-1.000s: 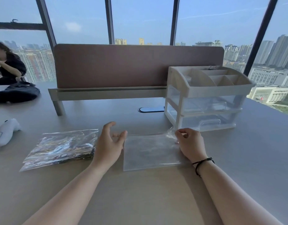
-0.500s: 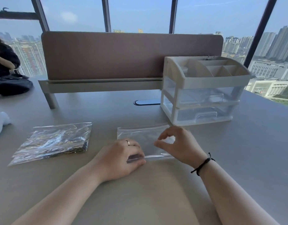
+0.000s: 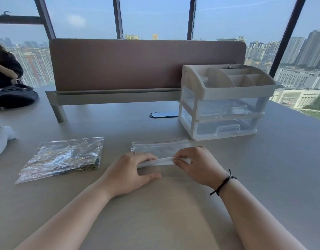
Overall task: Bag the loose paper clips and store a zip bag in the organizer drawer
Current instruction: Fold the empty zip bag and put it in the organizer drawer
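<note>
Folding clear zip bag [image 3: 161, 150], left hand [image 3: 130, 170] and right hand [image 3: 197, 166] grips both pinching its fold

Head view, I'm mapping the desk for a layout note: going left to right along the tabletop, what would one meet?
White object → full zip bag → left hand → right hand → drawer organizer. The clear zip bag lies under both hands, so it has no single place in the order.
</note>
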`<action>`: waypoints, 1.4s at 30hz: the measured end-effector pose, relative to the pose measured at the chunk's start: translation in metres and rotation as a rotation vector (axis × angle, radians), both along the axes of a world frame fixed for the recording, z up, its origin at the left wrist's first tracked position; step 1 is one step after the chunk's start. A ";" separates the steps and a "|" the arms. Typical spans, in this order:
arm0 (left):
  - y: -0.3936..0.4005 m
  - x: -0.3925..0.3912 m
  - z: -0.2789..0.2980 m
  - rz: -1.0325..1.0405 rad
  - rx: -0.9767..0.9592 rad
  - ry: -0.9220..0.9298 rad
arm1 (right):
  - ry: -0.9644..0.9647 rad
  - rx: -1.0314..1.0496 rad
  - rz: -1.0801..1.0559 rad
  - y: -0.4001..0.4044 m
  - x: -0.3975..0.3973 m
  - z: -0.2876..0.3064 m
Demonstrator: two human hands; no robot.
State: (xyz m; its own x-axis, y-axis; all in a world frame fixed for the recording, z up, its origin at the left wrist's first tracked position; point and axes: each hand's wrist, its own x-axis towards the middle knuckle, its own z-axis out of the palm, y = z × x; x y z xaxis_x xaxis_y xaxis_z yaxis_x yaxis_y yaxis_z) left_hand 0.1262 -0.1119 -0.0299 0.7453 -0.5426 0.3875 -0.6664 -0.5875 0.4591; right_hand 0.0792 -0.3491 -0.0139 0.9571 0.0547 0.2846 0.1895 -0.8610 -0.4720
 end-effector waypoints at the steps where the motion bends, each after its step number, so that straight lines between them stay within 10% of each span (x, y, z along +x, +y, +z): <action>1: 0.002 0.002 -0.001 0.014 -0.060 0.028 | -0.015 0.042 -0.003 -0.001 0.000 0.001; 11: -0.001 0.003 0.009 0.085 -0.610 0.369 | -0.168 0.779 -0.004 -0.010 -0.005 0.028; 16: -0.007 -0.001 0.023 0.201 -1.007 0.702 | 0.071 1.231 -0.040 -0.015 0.000 0.023; 28: -0.016 -0.002 0.013 0.271 -0.667 0.803 | 0.058 0.653 -0.474 -0.022 0.026 -0.016; 33: -0.043 -0.014 0.020 0.192 -0.700 0.971 | -0.018 0.925 -0.567 -0.049 0.025 -0.009; 42: -0.099 -0.031 0.009 0.108 -0.732 1.055 | -0.037 2.050 -0.265 -0.137 0.031 -0.008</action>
State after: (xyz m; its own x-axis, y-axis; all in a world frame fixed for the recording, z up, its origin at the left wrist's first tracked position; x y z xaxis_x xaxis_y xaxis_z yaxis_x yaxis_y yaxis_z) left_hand 0.0952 -0.2104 -0.0211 0.8981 -0.3730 -0.2330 0.2492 -0.0050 0.9684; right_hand 0.1101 -0.4862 -0.0222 0.8803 -0.4062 -0.2452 0.2065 0.7933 -0.5728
